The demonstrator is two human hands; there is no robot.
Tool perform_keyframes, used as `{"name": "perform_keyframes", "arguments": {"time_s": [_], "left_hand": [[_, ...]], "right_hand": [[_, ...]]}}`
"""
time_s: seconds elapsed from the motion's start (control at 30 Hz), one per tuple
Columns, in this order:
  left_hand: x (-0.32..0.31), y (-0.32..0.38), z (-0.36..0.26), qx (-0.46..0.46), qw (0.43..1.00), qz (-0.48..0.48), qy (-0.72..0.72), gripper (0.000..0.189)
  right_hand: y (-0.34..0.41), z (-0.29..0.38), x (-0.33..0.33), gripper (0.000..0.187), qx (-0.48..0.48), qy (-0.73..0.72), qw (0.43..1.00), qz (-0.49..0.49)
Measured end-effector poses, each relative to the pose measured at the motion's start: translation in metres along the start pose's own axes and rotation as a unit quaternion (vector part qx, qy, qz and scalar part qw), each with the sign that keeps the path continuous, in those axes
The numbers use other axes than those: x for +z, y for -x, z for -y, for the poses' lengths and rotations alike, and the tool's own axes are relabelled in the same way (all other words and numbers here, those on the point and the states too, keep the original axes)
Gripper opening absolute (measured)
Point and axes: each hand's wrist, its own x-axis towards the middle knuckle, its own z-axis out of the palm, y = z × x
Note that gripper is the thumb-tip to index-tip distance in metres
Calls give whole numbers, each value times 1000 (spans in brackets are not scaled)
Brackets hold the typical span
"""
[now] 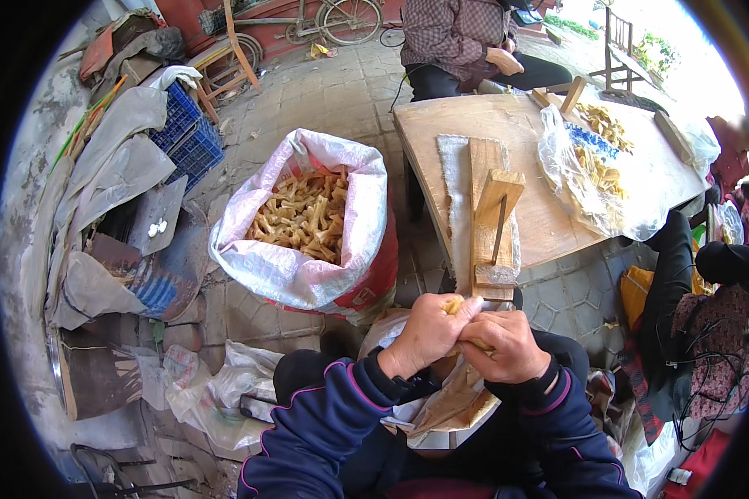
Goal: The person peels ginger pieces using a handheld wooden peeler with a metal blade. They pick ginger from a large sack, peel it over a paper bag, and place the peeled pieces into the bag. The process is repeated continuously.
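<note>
My left hand (419, 334) and my right hand (507, 348) meet just in front of the near table edge. Both are closed around a yellowish piece (454, 304), which shows in small patches between the fingers; its full shape is hidden. Right beyond them, a wooden jig (479, 243) lies on a strip of white cloth (454, 181). It has a raised block and a slanting thin metal rod. Below my hands, a tan and white sack (465, 408) lies across my lap. To the left stands an open woven sack (268, 284) filled with knobbly tan pieces (306, 218).
The plywood table (424, 118) also carries a clear plastic bag (558, 156) with yellowish strips (599, 171). A person (455, 43) sits beyond it; another's dark-clothed leg (661, 280) is at right. Blue crates (193, 150) and a bicycle (349, 19) stand farther off.
</note>
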Motion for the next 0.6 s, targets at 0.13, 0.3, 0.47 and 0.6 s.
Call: {"name": "perform_keyframes", "arguments": {"time_s": [0.13,0.3,0.47,0.6], "left_hand": [[-2,2,-1,6,942,248,-224,10],[1,18,-23,-77,844,531,7,17],[-5,12,-29,320,923,106,-186,31],[-9,4,-24,456,811,-2,-366,30]], "right_hand": [[6,-4,-13,12,55,-109,992,28],[10,-7,-19,19,136,-154,976,-72],[14,-6,-12,27,305,-154,938,-55],[18,-10,-3,19,426,-517,742,22]]}}
